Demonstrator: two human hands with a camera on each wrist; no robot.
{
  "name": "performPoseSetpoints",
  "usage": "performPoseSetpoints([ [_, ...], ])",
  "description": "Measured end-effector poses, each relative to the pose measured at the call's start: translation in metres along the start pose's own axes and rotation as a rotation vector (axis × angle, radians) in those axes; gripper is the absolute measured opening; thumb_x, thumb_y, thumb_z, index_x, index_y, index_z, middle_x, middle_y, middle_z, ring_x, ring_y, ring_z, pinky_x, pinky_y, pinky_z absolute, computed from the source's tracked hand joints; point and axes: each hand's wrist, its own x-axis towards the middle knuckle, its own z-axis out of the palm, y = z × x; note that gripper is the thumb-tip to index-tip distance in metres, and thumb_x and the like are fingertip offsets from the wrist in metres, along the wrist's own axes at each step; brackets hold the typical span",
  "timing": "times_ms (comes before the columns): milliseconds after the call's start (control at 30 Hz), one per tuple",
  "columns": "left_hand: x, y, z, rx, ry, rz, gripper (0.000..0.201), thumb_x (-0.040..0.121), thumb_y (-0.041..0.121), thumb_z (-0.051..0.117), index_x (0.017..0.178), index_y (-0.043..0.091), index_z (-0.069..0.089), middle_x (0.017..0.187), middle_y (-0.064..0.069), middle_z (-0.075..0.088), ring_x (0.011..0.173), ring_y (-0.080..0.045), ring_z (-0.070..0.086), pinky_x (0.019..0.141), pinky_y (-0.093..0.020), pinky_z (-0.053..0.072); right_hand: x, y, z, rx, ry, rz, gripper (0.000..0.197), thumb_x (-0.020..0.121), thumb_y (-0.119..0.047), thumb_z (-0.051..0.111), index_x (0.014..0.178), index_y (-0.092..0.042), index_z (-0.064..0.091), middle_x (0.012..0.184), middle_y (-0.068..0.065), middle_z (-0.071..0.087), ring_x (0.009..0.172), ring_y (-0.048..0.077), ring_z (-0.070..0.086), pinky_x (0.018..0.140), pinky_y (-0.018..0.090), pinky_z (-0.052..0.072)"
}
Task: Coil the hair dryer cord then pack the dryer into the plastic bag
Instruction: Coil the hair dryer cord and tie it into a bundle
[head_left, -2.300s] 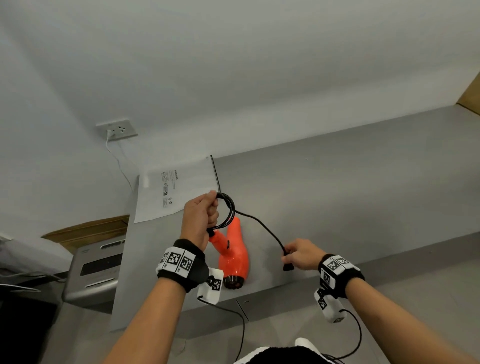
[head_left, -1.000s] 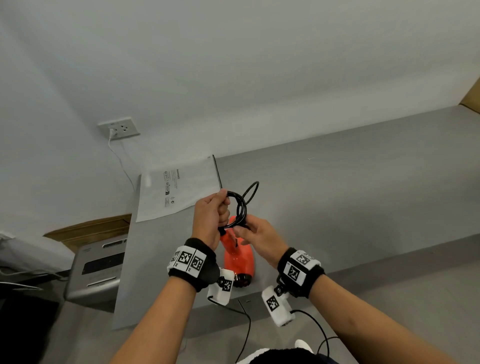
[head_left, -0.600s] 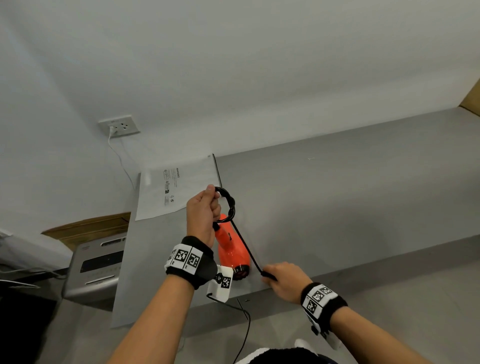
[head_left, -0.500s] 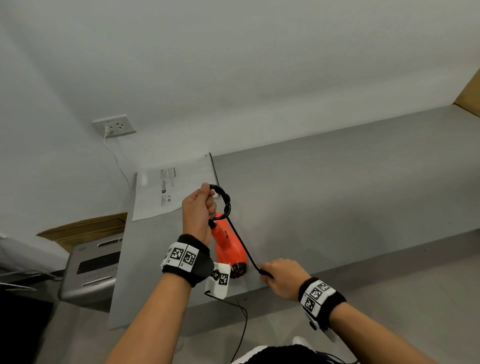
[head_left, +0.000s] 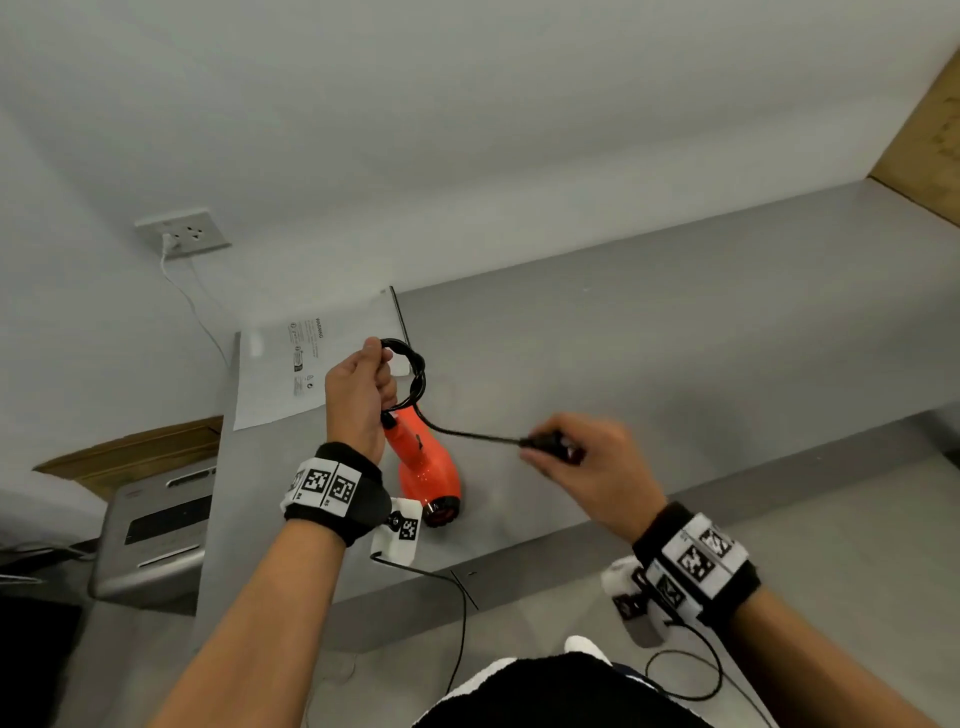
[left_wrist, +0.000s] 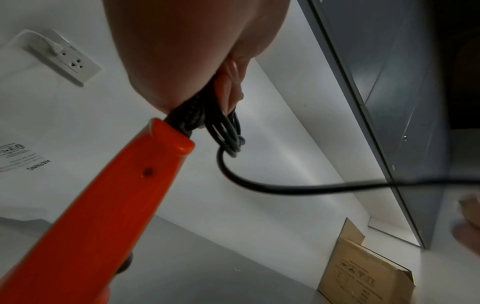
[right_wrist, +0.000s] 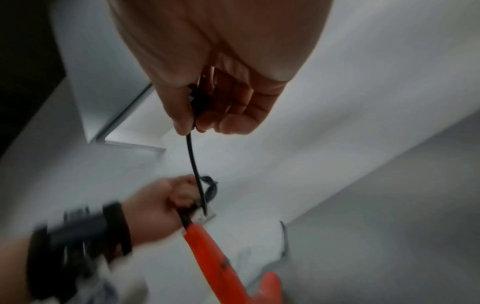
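An orange hair dryer (head_left: 423, 465) hangs tilted over the grey table (head_left: 649, 353), its handle end up. My left hand (head_left: 361, 387) grips the black cord coil (head_left: 413, 371) at the top of the handle; the loops (left_wrist: 228, 133) and the orange handle (left_wrist: 103, 205) show in the left wrist view. My right hand (head_left: 576, 457) pinches the plug end of the cord (head_left: 545, 444) out to the right, and a short free length of cord (right_wrist: 193, 156) runs from it to the coil. The flat plastic bag (head_left: 311, 364) with printed warning text lies at the table's far left.
A wall socket (head_left: 184, 236) with a white plug and cable is on the wall at left. A grey machine (head_left: 156, 535) stands below the table's left end. A cardboard box (left_wrist: 363, 273) sits at the table's far right. Black sensor leads hang from my wristbands.
My right hand, holding the cord end, swung from near the table's front edge up and out to the right. The left hand kept hold of the coil and dryer.
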Motion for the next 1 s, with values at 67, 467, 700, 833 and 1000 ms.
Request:
performPoseSetpoints([
  [67, 0.000, -0.002, 0.005, 0.011, -0.029, 0.000, 0.033, 0.106, 0.025, 0.050, 0.079, 0.011, 0.062, 0.052, 0.007, 0.031, 0.042, -0.007, 0.025, 0.041, -0.020, 0.021, 0.020, -0.018, -0.007, 0.222, 0.007, 0.139, 0.012, 0.085, -0.024, 0.078, 0.093, -0.018, 0.072, 0.089, -0.004, 0.071, 0.080, 0.011, 0.066, 0.074, 0.027, 0.055],
  [467, -0.021, 0.004, 0.026, 0.142, -0.183, -0.033, 0.034, 0.108, 0.031, 0.045, 0.088, 0.010, 0.065, 0.090, -0.009, 0.070, 0.075, -0.016, 0.062, 0.056, -0.023, 0.045, 0.070, -0.020, 0.053, 0.167, -0.014, 0.264, 0.006, 0.087, -0.015, 0.069, 0.090, -0.012, 0.065, 0.063, 0.004, 0.072, 0.053, 0.012, 0.068, 0.068, 0.042, 0.061],
  [700, -0.032, 0.006, 0.030, -0.023, -0.285, -0.102, 0.039, 0.109, 0.028, 0.040, 0.076, 0.011, 0.049, 0.095, -0.015, 0.070, 0.077, -0.020, 0.070, 0.065, -0.029, 0.056, 0.086, -0.025, 0.062, 0.099, -0.051, 0.250, 0.009, 0.085, -0.015, 0.070, 0.082, -0.012, 0.063, 0.057, 0.003, 0.069, 0.049, 0.018, 0.065, 0.057, 0.032, 0.055],
  [833, -0.038, 0.006, 0.031, -0.017, -0.452, -0.087, 0.035, 0.109, 0.026, 0.039, 0.082, 0.006, 0.051, 0.091, -0.015, 0.067, 0.068, -0.028, 0.064, 0.060, -0.036, 0.055, 0.095, -0.031, 0.060, 0.169, -0.065, 0.289, 0.009, 0.088, -0.013, 0.064, 0.081, -0.010, 0.060, 0.053, 0.004, 0.067, 0.038, 0.019, 0.064, 0.042, 0.030, 0.053],
  [1000, -0.032, 0.001, 0.028, 0.045, -0.387, -0.034, 0.031, 0.108, 0.023, 0.042, 0.093, 0.005, 0.061, 0.077, -0.002, 0.059, 0.068, -0.014, 0.056, 0.065, -0.028, 0.048, 0.102, -0.029, 0.054, 0.013, 0.011, 0.237, 0.029, 0.081, -0.045, 0.071, 0.097, -0.023, 0.059, 0.079, -0.005, 0.066, 0.071, 0.011, 0.064, 0.060, 0.025, 0.050],
])
